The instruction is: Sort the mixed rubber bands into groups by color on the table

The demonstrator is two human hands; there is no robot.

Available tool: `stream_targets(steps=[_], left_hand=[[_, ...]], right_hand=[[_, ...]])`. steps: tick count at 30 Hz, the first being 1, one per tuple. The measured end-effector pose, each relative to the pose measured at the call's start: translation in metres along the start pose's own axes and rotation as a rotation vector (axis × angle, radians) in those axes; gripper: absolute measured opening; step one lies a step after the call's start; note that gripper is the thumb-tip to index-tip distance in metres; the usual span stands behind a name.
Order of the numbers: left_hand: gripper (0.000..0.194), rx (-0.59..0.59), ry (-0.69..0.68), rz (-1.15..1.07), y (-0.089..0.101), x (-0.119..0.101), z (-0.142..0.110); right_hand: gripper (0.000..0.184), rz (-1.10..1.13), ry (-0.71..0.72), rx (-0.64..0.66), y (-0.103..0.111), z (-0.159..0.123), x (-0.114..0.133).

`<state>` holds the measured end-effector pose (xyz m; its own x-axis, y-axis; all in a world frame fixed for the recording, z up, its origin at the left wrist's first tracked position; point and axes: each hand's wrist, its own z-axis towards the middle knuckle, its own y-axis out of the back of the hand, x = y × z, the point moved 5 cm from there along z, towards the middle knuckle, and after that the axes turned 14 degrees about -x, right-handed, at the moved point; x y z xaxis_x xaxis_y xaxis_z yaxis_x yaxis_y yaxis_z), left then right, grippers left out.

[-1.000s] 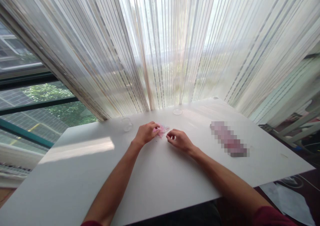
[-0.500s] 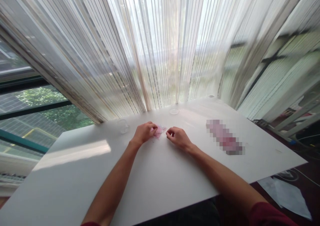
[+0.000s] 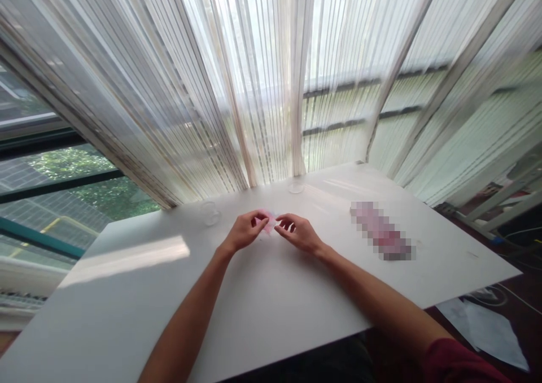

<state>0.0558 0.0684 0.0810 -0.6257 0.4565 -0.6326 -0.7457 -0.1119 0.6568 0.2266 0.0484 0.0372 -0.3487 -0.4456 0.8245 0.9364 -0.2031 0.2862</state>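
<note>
A small pink, partly see-through piece [image 3: 266, 226] lies on the white table between my hands. It is too small and blurred for me to tell its kind. My left hand [image 3: 247, 230] is at its left side, thumb and forefinger pinched together on its edge. To the right, my right hand [image 3: 300, 233] is held just beside the piece, fingers curved and the thumb apart from them, with nothing visible between.
The white table [image 3: 237, 315] stands against a sheer striped curtain [image 3: 271, 89]. A clear round item [image 3: 210, 213] lies at the left, and a clear disc [image 3: 296, 187] near the back edge. A pixelated pink object [image 3: 381, 230] lies at the right. White sheets [image 3: 493, 332] are below the table.
The fingers of my right hand have spread apart and moved slightly left, closer to the pink piece. My left hand has turned a little, staying at the piece. The curtain has shifted.
</note>
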Motion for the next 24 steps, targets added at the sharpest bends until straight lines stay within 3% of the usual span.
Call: stream_targets(steps=[5,13,24], left_hand=[[0.030,-0.018,0.015,-0.051,-0.005,-0.006,-0.008],[0.026,-0.033,0.014,0.035,-0.008,0.004,-0.013],[0.027,-0.045,0.069,0.069,0.007,0.013,-0.026]], right_hand=[[0.018,0.059,0.002,0.031,-0.005,-0.003,0.002],[0.009,0.005,0.004,0.010,-0.005,-0.002,-0.003],[0.008,-0.117,0.053,-0.015,0.004,0.003,-0.008]])
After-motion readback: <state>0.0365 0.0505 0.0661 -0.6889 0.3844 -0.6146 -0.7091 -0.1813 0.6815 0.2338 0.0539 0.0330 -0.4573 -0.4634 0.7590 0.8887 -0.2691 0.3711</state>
